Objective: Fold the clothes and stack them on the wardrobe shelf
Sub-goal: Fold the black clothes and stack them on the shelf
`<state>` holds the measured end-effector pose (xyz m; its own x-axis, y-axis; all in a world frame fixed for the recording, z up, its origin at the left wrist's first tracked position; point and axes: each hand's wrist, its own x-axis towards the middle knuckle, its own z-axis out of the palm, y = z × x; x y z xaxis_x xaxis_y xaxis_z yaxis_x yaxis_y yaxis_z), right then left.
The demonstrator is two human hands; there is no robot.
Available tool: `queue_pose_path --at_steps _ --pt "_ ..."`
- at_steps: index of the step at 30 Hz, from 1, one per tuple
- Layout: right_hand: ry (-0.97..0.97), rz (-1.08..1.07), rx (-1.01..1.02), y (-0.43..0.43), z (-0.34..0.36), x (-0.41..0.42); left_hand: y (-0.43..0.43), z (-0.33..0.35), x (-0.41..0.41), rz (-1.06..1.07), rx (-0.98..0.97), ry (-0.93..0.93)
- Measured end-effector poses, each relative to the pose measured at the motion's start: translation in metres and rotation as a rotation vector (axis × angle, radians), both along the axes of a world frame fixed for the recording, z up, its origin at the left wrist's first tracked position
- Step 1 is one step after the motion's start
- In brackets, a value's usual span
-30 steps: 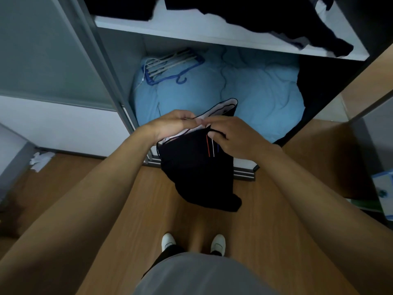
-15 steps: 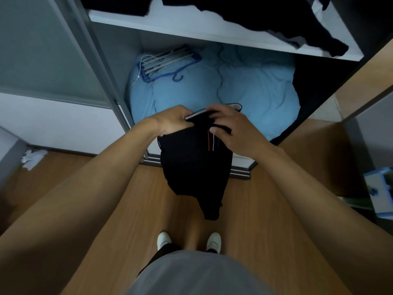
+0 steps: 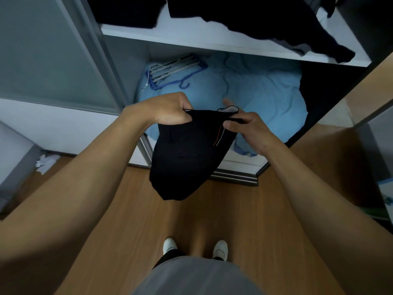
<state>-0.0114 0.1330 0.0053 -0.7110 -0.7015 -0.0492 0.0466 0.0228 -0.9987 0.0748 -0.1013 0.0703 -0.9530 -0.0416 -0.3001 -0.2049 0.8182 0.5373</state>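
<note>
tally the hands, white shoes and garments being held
hands: 2, left hand and right hand
white shoes: 2
black garment, gripped by both hands: 1
total: 5

Black garment [image 3: 187,162], thin red-and-white stripe, pale inner band. Hangs limp in mid-air from its stretched top edge, tapering toward the bottom. Dark clothes [image 3: 265,18]. Lie crumpled, unfolded, on the white wardrobe shelf [image 3: 202,39] above.

I can't make out most of the right hand's [image 3: 253,133] fingers; the black folded garment [image 3: 187,158] covers them. The dark heap of clothes [image 3: 244,15] on the white shelf [image 3: 191,37] runs past the top edge.
</note>
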Motion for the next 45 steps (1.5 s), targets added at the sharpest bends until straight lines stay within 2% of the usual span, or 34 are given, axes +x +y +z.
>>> queue_pose_path --at_steps 4,6,8,10,12,13,15,17,19,20,22,24,27,30,33,38,41,43,45 --pt "0.041 -0.022 0.032 -0.005 0.002 0.000 -0.010 0.008 0.005 0.025 -0.056 0.064" --pt "0.099 -0.128 0.022 -0.011 0.009 0.003 -0.019 0.006 0.008 0.104 0.050 0.130" --pt "0.137 -0.223 -0.009 -0.017 0.015 0.006 -0.032 0.000 0.015 0.184 0.337 0.204" --pt "0.173 -0.291 -0.011 -0.020 0.021 0.009 -0.045 -0.016 0.028 0.204 0.757 0.269" --pt "0.209 -0.325 -0.013 -0.021 0.024 0.010 -0.051 -0.043 0.040 0.264 1.050 0.248" --pt "0.215 -0.342 -0.018 -0.021 0.025 0.011 -0.047 -0.056 0.044 0.315 1.072 0.209" --pt "0.220 -0.365 -0.008 -0.020 0.026 0.014 -0.033 -0.076 0.043 0.375 0.931 0.152" --pt "0.256 -0.355 0.006 -0.018 0.030 0.016 -0.018 -0.083 0.034 0.445 0.828 0.208" --pt "0.318 -0.362 0.002 -0.011 0.034 0.012 -0.009 -0.081 0.026 0.497 0.862 0.287" --pt "0.299 -0.382 -0.023 -0.005 0.036 0.009 -0.006 -0.078 0.022 0.486 0.895 0.310" --pt "0.128 -0.382 -0.041 0.010 0.036 0.006 0.001 -0.066 0.016 0.436 0.976 0.364" --pt "-0.026 -0.283 0.085 0.021 0.030 0.008 0.006 -0.056 0.012 0.435 1.061 0.408" --pt "-0.060 -0.307 0.127 0.025 0.020 0.015 0.008 -0.056 0.013 0.439 1.103 0.311" --pt "-0.103 -0.379 0.071 0.024 0.018 0.021 0.013 -0.076 0.022 0.384 0.967 0.139" --pt "-0.150 -0.341 0.129 0.027 0.025 0.021 0.021 -0.081 0.018 0.460 0.909 0.197" --pt "-0.280 -0.201 -0.030 0.042 0.030 0.015 0.023 -0.054 0.000 0.412 1.093 0.307" --pt "-0.365 -0.166 0.025 0.037 0.011 0.029 0.023 -0.042 -0.005 0.402 1.075 0.314" --pt "-0.397 -0.199 0.035 0.035 0.002 0.035 0.018 -0.045 -0.004 0.424 1.056 0.241" --pt "-0.422 -0.245 0.043 0.033 0.001 0.038 0.010 -0.058 0.006 0.412 1.063 0.064"
